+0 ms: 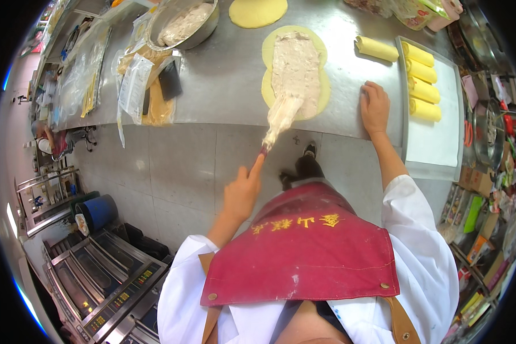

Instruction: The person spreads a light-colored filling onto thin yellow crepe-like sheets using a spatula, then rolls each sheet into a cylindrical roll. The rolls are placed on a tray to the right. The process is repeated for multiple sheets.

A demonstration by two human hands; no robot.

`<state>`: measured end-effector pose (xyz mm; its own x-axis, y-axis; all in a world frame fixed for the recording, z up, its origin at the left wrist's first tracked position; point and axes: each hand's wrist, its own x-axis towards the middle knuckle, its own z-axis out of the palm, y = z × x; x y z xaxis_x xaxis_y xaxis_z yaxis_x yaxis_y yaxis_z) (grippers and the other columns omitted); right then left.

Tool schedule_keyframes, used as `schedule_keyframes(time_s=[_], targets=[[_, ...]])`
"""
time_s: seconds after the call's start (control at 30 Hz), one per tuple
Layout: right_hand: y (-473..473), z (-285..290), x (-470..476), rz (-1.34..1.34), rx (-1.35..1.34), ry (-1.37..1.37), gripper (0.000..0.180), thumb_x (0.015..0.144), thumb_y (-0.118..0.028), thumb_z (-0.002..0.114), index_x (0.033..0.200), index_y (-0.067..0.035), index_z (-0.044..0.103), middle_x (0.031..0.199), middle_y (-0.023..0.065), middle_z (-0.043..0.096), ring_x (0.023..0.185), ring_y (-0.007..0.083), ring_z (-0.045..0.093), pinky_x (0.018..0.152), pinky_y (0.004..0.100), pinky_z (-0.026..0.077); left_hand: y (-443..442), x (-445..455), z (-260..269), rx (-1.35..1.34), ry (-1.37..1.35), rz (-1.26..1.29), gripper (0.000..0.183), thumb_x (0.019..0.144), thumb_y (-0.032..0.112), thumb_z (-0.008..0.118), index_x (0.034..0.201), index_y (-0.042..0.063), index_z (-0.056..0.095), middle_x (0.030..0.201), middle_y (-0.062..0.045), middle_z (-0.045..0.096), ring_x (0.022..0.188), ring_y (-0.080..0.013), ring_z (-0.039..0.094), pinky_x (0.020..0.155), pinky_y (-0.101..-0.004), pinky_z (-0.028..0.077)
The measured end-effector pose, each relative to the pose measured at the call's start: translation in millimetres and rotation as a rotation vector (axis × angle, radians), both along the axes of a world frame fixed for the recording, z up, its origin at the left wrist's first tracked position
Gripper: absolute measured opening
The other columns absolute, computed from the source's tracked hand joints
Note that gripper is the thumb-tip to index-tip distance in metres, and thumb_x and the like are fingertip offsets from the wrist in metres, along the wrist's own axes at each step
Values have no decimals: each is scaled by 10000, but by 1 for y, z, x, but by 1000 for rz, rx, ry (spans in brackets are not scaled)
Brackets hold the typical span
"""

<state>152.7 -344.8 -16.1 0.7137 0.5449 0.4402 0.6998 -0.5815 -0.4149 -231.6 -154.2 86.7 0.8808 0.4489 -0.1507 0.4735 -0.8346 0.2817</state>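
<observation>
My left hand grips the dark handle of a spreading spatula, its blade thickly coated with pale paste. The blade reaches over the table's front edge onto two overlapping round yellow sheets, which look like pancake or sponge. A broad layer of pinkish-beige filling covers their middle, leaving yellow margins at the sides. My right hand rests on the steel tabletop near the front edge, holding nothing that I can see. One yellow roll lies beyond it, beside a tray with several similar rolls.
A metal bowl of filling stands at the far left, near another yellow round. Plastic packaging hangs over the table's front edge. A seated person is at far left. Steel appliances stand behind on the left.
</observation>
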Motion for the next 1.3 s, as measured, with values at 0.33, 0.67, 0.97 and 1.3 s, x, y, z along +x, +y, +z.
schedule_keyframes(time_s=[0.33,0.67,0.97,1.3], targets=[[1,-1,-1,-24,-21,-8,204,897,-98,676,1102,-97,672,1237,56,650,1106,303,601,972,440,459,4,-41,36,-127,-40,120,666,920,67,617,1534,295,498,892,-139,526,671,-382,608,594,-504,507],[0,0,-1,-23,-26,19,208,906,-112,667,1114,-104,672,1252,48,649,1122,299,599,987,435,452,47,52,-10,75,-64,27,640,927,93,620,1528,271,494,906,-137,539,612,-370,595,547,-486,503],[1,1,-1,-32,-36,13,201,899,-112,669,1100,-102,672,1243,57,652,1123,303,600,964,440,459,3,-49,39,-169,29,32,653,906,33,625,1511,258,529,881,-149,528,660,-383,602,594,-489,509],[2,3,-1,-23,4,-8,185,885,-93,684,1070,-95,682,1204,51,665,1080,303,616,923,440,479,57,110,19,-661,-277,270,538,976,92,558,1511,109,507,1266,-214,674,995,-307,702,886,-370,528]])
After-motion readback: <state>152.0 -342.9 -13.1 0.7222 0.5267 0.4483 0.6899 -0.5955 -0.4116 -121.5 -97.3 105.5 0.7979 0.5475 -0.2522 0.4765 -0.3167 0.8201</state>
